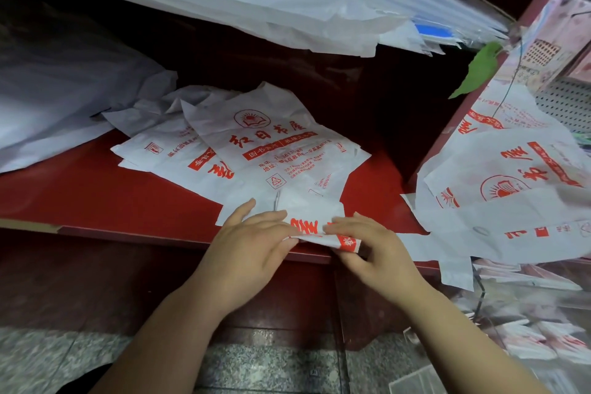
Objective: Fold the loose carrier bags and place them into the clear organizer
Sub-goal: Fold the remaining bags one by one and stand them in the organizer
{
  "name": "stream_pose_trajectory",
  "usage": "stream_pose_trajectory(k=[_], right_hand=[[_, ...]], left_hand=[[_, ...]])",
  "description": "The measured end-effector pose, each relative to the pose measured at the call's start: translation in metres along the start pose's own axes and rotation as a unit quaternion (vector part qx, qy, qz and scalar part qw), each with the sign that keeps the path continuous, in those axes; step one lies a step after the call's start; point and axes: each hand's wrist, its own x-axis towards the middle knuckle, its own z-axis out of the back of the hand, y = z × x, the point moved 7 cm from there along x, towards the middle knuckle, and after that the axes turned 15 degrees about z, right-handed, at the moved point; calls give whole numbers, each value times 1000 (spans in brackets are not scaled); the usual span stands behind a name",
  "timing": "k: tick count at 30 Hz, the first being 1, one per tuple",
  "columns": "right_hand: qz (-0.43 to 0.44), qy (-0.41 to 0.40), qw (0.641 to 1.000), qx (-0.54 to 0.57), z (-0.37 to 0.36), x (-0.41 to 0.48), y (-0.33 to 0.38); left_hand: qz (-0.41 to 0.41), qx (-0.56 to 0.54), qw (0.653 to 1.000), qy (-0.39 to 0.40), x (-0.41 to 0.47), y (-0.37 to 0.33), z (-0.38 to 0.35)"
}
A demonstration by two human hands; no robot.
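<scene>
At the red counter (pixel 96 192) edge, the left hand (pixel 252 243) presses near-straight fingers on the half-folded bag (pixel 315 217) while the right hand (pixel 367 249) pinches its other end, probably to keep the creases tight, with loose bags (pixel 265 144) just behind.

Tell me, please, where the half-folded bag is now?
Low centre in the head view, the half-folded bag sits at the front edge of the red shelf, between the left hand and right hand, before the bag pile.
</scene>
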Motion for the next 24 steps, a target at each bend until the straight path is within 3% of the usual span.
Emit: stream_pose_trajectory(k=[4,7,12,17,24], right_hand=[[-95,-59,990,84,7,-13,-4],[-146,-92,978,118,7,-18,-6],[-222,-174,941,185,9,-15,-10],[-253,-198,942,99,12,-11,-13],[-289,-104,950,-61,7,0,-12]], left_hand=[[82,-117,989,40,0,0,6],[158,-142,974,82,2,13,-3],[253,-197,947,-2,7,29,-5],[261,-133,953,-81,11,20,-2],[263,-42,960,-82,19,15,-3]])
